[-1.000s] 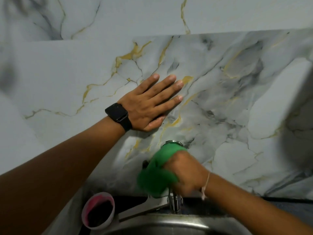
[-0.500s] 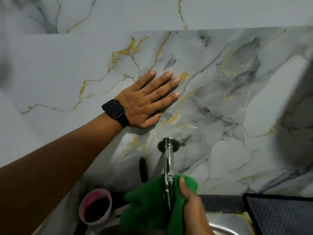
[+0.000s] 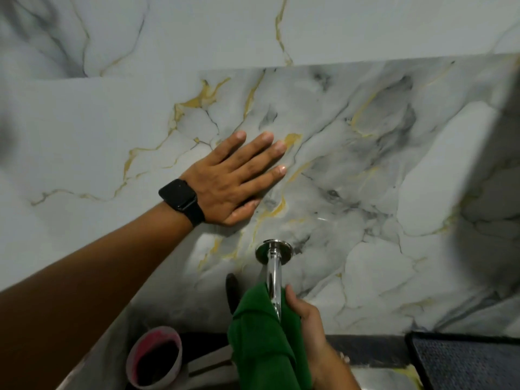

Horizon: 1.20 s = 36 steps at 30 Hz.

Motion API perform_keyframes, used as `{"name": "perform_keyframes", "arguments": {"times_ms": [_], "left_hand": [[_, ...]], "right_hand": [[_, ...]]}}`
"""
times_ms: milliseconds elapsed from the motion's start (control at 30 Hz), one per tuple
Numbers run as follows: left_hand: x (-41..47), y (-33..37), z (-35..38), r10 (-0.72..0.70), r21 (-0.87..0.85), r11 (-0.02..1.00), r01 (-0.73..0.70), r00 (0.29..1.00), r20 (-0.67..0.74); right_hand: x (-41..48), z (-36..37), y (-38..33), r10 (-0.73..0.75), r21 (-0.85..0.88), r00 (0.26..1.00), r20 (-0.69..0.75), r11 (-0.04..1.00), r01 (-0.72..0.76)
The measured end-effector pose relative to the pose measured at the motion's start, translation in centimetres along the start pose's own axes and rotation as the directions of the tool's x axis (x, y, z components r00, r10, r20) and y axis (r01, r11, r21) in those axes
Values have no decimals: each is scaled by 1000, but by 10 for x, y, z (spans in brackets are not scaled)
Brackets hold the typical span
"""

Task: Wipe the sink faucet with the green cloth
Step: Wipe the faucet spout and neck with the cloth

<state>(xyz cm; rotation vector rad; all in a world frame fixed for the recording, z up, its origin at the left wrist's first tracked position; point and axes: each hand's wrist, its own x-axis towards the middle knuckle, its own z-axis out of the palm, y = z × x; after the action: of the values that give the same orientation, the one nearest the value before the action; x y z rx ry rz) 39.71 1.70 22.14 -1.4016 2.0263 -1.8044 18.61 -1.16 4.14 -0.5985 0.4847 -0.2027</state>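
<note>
- Marble wall (image 3: 365, 170): grey, gold-veined.
- Left hand (image 3: 230, 178): flat on wall, fingers spread, holding nothing; black watch (image 3: 181, 199).
- Green cloth (image 3: 261, 342): wrapped round chrome faucet (image 3: 273, 273), gripped by right hand (image 3: 309, 325).
- Pink-rimmed cup (image 3: 153, 358): lower left.

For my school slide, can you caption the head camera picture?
Right hand wraps green cloth around chrome faucet; left hand flat on marble wall.

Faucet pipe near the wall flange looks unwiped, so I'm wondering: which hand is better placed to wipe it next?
Right. The right hand already wraps the green cloth around the faucet; the left hand lies flat on the marble wall, empty.
</note>
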Motion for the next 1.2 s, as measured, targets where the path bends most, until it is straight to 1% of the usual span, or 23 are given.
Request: {"name": "perform_keyframes", "arguments": {"times_ms": [133,233,300,367,433,500,533,567,600,633,667,700,733,800,833,900,933,1000,1033,1067,1133,1167,1200], "left_hand": [[1,-3,3,0,21,1000,0,1000,-18],[0,0,4,3,13,1000,-3,1000,1],[0,0,6,10,8,1000,-10,1000,2],[-2,0,7,4,3,1000,-4,1000,-3],[-2,0,6,-6,13,1000,6,1000,-3],[-2,0,6,-6,16,1000,6,1000,2],[-2,0,6,-9,14,1000,9,1000,3],[-2,0,6,-12,12,1000,12,1000,2],[-2,0,6,-14,11,1000,14,1000,3],[-2,0,6,-14,8,1000,14,1000,6],[-2,0,5,-14,4,1000,14,1000,11],[-2,0,5,-15,3,1000,15,1000,15],[-2,0,5,-15,8,1000,15,1000,18],[-2,0,3,-16,14,1000,16,1000,15],[-2,0,3,-17,12,1000,17,1000,14],[0,1,3,-10,5,1000,10,1000,11],[0,1,4,-9,7,1000,9,1000,8],[0,1,5,-12,8,1000,12,1000,4],[0,0,5,-13,9,1000,13,1000,6],[0,-1,5,-14,11,1000,14,1000,7],[-1,-1,4,-13,6,1000,13,1000,7],[-1,-1,4,-13,2,1000,13,1000,10],[-2,0,5,-13,3,1000,13,1000,12]], "right_hand": [[18,18,-22,-61,81,998,4,995,60],[-4,10,-5,-40,14,992,-119,999,42],[-24,5,13,-47,16,979,-199,999,52],[-29,14,17,-127,56,943,-307,987,151],[-24,39,5,-253,-101,914,-316,967,233],[-15,66,-10,-428,-358,862,-272,876,322],[-10,73,-12,-534,-516,812,-234,776,362],[-5,76,-11,-647,-707,739,-189,612,354],[-2,75,-5,-718,-884,685,-125,394,253],[-7,75,4,-771,-989,637,-25,112,97],[-14,73,12,-783,-987,609,125,-159,-2],[-20,69,19,-731,-921,619,287,-388,-31],[-25,65,24,-621,-839,676,397,-545,-8],[-32,55,17,-433,-705,743,511,-705,74],[-36,47,10,-352,-638,748,562,-760,121],[-42,25,4,-237,-533,727,645,-821,205],[-43,16,2,-190,-517,716,672,-813,269],[-38,12,-11,-113,-573,710,695,-683,452],[-30,19,-23,-108,-603,704,702,-617,506],[-18,29,-37,-128,-612,696,707,-604,510],[2,49,-63,-157,-590,704,693,-685,427],[5,51,-67,-163,-611,717,678,-667,427],[3,49,-65,-190,-652,718,670,-613,446]]}}
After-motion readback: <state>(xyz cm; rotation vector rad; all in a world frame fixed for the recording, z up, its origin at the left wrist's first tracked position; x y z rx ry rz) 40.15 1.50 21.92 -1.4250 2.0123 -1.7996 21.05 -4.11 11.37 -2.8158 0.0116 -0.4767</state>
